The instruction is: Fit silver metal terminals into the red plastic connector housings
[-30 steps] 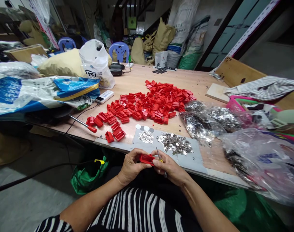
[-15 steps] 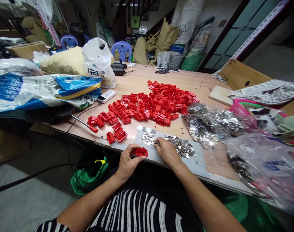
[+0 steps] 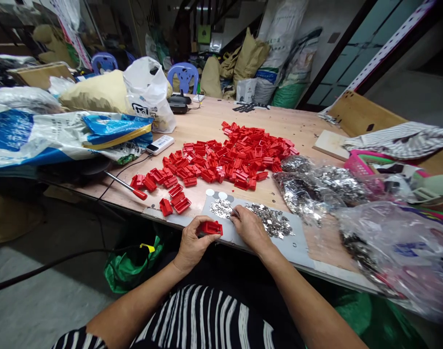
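Observation:
My left hand (image 3: pixel 192 242) grips a small red plastic case (image 3: pixel 211 228), its hollow side turned up, just past the table's near edge. To its right, my right hand (image 3: pixel 249 227) is closed, thumb and fingertips pinched on something thin and greyish that I cannot make out. Those fingertips sit between a little heap of shiny silver pieces (image 3: pixel 220 208) and a larger heap of darker metal plates (image 3: pixel 274 220). Both heaps lie on a grey board (image 3: pixel 301 245). A big pile of red cases (image 3: pixel 239 155) spreads over the table beyond my hands.
Clear bags of metal parts (image 3: pixel 301 189) lie to the right, beside a pink basket (image 3: pixel 363 167). A screwdriver with a red tip (image 3: pixel 138 194) and a white device (image 3: pixel 160 145) are on the left. Stuffed sacks (image 3: pixel 112 97) fill the far left, and a green bag (image 3: pixel 128 271) hangs below the edge.
The view has shifted very slightly. Both hands keep almost the same place, with the red case still in my left hand.

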`<act>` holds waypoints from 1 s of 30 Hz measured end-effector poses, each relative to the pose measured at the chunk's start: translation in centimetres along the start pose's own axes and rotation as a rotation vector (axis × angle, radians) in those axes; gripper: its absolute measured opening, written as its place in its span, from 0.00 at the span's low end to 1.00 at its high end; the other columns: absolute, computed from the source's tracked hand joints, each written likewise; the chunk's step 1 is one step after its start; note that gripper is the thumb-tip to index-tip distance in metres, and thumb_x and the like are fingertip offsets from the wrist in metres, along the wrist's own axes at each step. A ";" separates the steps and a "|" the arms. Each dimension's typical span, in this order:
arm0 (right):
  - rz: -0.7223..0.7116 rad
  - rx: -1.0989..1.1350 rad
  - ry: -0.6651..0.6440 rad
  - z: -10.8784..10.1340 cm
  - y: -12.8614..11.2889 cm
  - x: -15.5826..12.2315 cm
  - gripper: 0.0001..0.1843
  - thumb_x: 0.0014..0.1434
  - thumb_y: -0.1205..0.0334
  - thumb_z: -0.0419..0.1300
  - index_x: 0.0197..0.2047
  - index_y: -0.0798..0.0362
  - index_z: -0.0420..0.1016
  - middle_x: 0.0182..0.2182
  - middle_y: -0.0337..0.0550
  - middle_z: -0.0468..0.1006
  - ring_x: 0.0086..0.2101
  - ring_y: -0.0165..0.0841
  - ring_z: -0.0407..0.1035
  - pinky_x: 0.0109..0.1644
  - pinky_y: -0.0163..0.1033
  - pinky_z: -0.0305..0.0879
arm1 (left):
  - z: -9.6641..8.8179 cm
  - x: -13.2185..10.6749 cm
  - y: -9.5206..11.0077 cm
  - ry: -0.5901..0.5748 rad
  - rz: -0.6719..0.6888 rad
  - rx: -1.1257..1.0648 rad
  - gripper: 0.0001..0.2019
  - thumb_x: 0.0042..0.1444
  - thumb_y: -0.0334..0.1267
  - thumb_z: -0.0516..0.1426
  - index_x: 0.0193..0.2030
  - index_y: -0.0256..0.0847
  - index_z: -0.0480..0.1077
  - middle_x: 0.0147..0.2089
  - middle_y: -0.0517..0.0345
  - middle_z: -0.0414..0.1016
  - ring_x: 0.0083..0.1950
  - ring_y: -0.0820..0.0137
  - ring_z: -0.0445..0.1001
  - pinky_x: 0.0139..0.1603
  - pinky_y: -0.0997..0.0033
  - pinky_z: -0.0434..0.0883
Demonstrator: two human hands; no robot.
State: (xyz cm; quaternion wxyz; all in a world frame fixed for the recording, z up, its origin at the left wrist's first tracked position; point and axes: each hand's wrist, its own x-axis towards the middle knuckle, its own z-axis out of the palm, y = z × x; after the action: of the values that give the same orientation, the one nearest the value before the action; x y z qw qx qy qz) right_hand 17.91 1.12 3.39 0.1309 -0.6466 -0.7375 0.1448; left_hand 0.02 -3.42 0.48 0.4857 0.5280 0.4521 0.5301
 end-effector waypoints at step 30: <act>-0.122 0.481 0.056 -1.4 -0.9 -3.4 0.04 0.60 0.65 0.52 0.35 0.50 0.67 0.31 0.38 0.76 0.31 0.31 0.69 0.37 0.34 0.62 | 1.5 0.0 2.7 -0.256 -0.459 -0.561 0.26 0.42 0.32 0.67 0.49 0.40 0.68 0.41 0.56 0.75 0.38 0.71 0.73 0.41 0.67 0.74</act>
State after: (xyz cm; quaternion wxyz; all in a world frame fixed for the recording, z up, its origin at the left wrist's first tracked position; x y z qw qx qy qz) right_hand 18.03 -2.26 4.98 0.3100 -0.5547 -0.7156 0.2903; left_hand 1.46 -3.80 3.24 0.7699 0.3213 0.3316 0.4406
